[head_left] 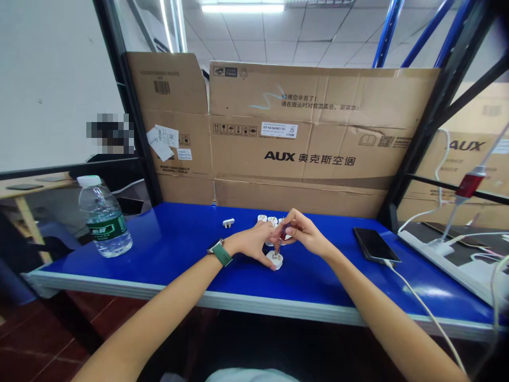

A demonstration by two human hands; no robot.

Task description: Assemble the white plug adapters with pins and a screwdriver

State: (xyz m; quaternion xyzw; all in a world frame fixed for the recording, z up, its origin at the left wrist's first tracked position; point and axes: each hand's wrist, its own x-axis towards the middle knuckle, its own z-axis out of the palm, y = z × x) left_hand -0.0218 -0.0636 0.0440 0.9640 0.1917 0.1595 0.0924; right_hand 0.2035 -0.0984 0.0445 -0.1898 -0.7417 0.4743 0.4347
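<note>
My right hand (301, 233) pinches a small screwdriver (283, 232) with a dark reddish handle, held almost upright. Its tip meets a white plug (275, 261) lying on the blue tabletop. The thumb of my left hand (254, 240) presses against that plug's side, its other fingers curled around behind, partly hidden. Behind my hands sit several white plug pieces (262, 218), some covered by my fingers. Off to the left, another white plug part (228, 223) rests with its prongs showing.
A water bottle (105, 217) stands on the left of the blue table (178, 265). On the right lie a phone (376, 244) with a charging cable (427, 313) and a white power strip (445, 265). A cardboard panel (246, 175) closes off the back.
</note>
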